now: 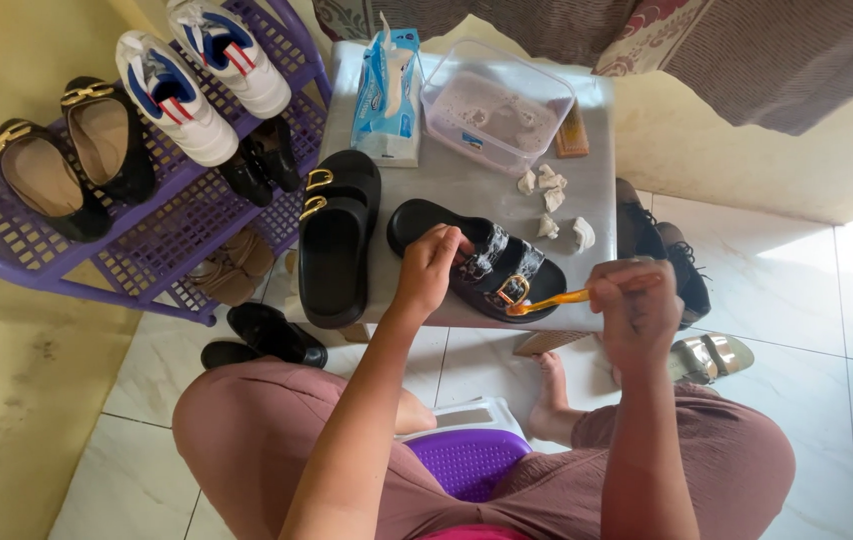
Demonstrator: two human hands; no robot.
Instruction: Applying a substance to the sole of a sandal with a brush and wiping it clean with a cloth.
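Right hand [637, 310]: fingers closed round orange toothbrush [572, 297], bristle end at the gold buckle of the soapy sandal.
Left hand [429, 268]: pinching the strap edge of soapy black sandal [477, 262], which lies on the grey table [467, 180], near its front edge.
Beside it: second black sandal [335, 250], left, just apart.
Behind: crumpled tissue bits [552, 205], clear plastic tub [497, 105], blue wipes pack [387, 95].
Far left: purple shoe rack [162, 240], white sneakers [202, 70] on top.

Blue-white tissue packet [388, 95] beside clear tub [497, 105]
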